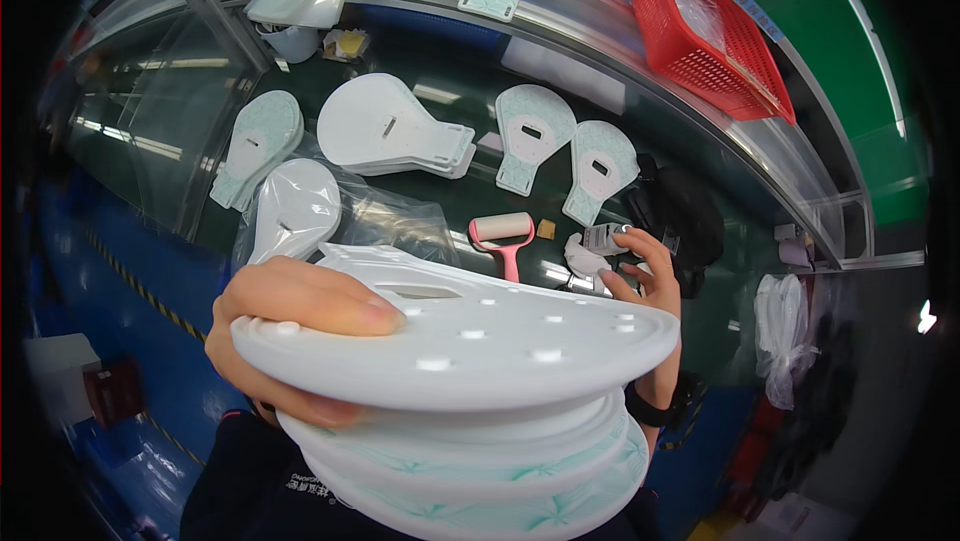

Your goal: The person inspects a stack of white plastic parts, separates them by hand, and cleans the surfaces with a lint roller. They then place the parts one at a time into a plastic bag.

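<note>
Close up, my left hand (290, 331) grips a stack of rounded white plastic panels (470, 341). Its thumb lies on the top panel beside a slot, with fingers in the gap below. Small raised studs dot that panel's face. The panels beneath show a pale green leaf pattern along their edges. My right hand (650, 286) is behind the stack's right side, fingers spread and bent. Its fingertips are nearest a small printed packet (603, 239) and a crumpled white tissue (583, 259); whether they touch is unclear. The stack covers part of this hand.
On the dark green table are a paddle-shaped panel stack (370, 126), patterned panels (535, 131), a pink-handled lint roller (503, 231) and a clear plastic bag (400, 221). A red basket (690, 51) stands at the far right, near a black bundle (685, 216).
</note>
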A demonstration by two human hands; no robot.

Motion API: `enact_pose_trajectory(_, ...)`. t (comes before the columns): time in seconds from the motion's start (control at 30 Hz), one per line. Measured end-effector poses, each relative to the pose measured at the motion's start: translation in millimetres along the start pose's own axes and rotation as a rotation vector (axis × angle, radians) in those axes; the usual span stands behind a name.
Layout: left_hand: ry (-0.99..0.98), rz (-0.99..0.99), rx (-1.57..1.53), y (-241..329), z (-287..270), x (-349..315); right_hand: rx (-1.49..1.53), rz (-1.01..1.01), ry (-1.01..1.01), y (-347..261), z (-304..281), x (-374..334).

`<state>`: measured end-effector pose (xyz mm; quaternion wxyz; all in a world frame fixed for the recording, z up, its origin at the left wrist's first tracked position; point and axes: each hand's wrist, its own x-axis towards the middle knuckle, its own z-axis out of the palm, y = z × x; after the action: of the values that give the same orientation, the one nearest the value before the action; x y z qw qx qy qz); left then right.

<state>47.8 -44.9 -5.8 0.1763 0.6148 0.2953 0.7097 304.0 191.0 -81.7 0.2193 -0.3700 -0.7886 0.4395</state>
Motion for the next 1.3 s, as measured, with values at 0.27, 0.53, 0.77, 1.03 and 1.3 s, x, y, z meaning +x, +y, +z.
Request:
enact_pose_trajectory(0.27, -0.103, -0.167, -0.157, 10, -19, -1, -0.505, 0.333, -0.212, 155, 128, -5)
enact_pose_trajectory(0.53, -0.132, 0.138, 0.082, -3, -18, -10, -0.267, 0.257, -0.034, 195, 203, 17)
enact_pose_trajectory(0.77, -0.080, -0.018, 0.135, 14, -27, -14, 0.078, 0.500, -0.080, 158, 179, 15)
enact_pose_trajectory(1.03, 0.198, 0.039, 0.259, 2, -8, -24, 0.575, -0.155, -0.066, -62, -36, 27)
enact_pose_trajectory(1.3, 0.333, 0.014, 0.573, -12, 10, -20, 0.235, -0.583, -0.666, -187, -51, 27)
